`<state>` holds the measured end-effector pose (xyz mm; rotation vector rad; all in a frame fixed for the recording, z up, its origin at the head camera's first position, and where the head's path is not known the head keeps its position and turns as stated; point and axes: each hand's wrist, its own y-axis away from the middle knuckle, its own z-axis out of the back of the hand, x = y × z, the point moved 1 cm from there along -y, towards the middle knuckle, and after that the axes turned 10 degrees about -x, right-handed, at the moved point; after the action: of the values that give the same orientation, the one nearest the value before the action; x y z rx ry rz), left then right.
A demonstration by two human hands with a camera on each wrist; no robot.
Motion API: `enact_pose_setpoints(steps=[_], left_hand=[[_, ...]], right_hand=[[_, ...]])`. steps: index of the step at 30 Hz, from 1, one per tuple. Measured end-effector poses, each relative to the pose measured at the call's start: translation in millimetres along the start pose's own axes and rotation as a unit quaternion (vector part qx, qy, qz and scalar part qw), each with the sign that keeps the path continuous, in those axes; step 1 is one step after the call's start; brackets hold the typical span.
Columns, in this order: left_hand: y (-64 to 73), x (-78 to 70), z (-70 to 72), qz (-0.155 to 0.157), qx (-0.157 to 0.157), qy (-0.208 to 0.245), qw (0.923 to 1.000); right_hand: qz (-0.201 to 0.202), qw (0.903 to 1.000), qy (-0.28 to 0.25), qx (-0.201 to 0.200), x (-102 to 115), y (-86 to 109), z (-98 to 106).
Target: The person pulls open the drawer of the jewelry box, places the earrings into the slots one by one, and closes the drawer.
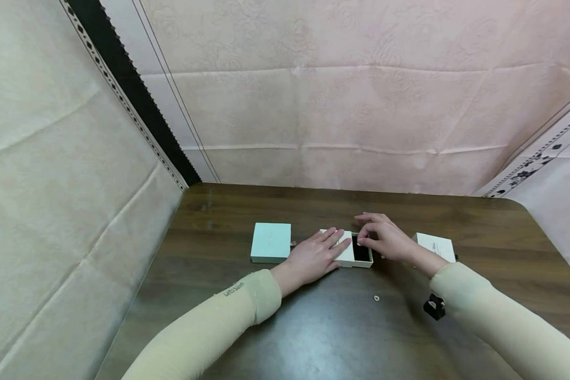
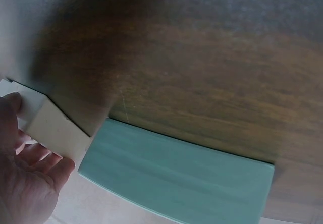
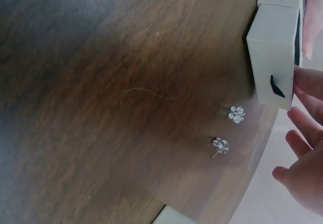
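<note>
A white drawer-style jewellery box lies on the table, its drawer pulled partly out to the right and lined in black. My left hand grips the sleeve, fingers spread over the top in the head view, thumb on its side. At the drawer is my right hand, thumb and forefinger pinched together around a tiny pale piece over the black lining; its kind is hidden. A dark ribbon tab shows on the drawer's front. Two sparkling flower-shaped earrings lie on the wood beside it.
Left of the left hand sits a mint-green box. Another white box with print stands beyond the right wrist. A small pale ring-like piece lies nearer on the brown table. Patterned cloth hangs behind the far edge.
</note>
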<state>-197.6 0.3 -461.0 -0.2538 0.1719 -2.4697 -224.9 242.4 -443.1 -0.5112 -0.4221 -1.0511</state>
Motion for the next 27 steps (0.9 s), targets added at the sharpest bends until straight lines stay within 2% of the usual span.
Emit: enact_pose_setpoints(steps=[7, 15, 27], left_hand=[[-0.6, -0.2, 0.2, 0.0, 0.002, 0.0, 1.0], [-1.1, 0.1, 0.3, 0.003, 0.005, -0.004, 1.0], [-0.3, 0.2, -3.2, -0.002, -0.01, -0.009, 0.9999]], right_hand=[[0.013, 0.9999, -0.003, -0.005, 1.7, -2.0, -1.4], [-0.004, 0.9999, -0.011, 0.002, -1.6, -2.6, -3.0], [-0.015, 0.9995, -0.023, 0.016, -1.9, -1.2, -2.2]])
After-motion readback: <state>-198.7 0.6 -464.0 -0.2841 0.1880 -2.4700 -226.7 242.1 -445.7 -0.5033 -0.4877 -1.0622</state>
